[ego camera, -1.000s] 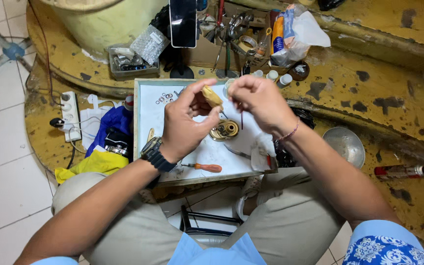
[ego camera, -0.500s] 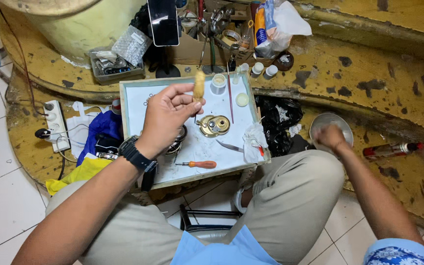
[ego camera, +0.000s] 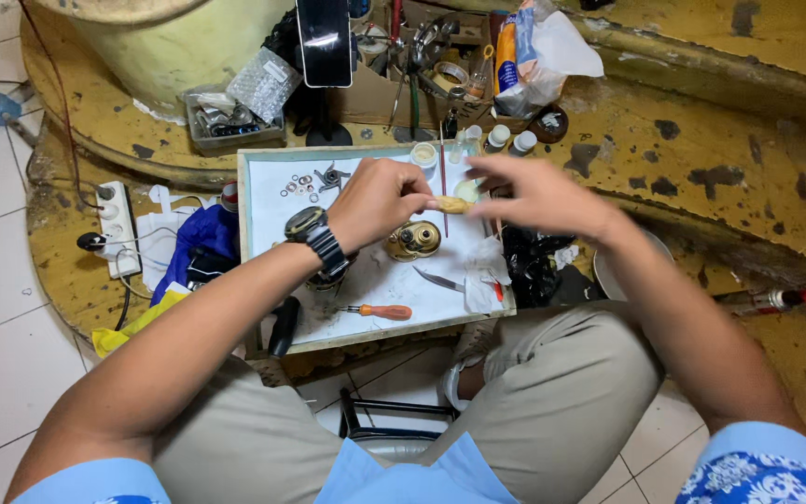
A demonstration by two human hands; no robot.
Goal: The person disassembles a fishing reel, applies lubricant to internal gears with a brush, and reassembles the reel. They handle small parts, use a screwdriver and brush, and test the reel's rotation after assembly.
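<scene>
Head view: two hands meet over a white tray (ego camera: 263, 224), one small yellowish piece (ego camera: 452, 203) between them.

Left hand (ego camera: 377, 201), one black watch on its wrist, pinches the piece at its fingertips, above the tray's upper right part. Right hand (ego camera: 538, 194) is blurred with fingers spread just beside the piece; whether it touches is unclear. The piece is short, oblong, pale yellow. On the tray lie one brass part (ego camera: 412, 241), one orange-handled screwdriver (ego camera: 380, 311), one blade (ego camera: 438, 279) and several small rings (ego camera: 298, 185).

Glossy, seemingly brass part (ego camera: 413, 240)
</scene>
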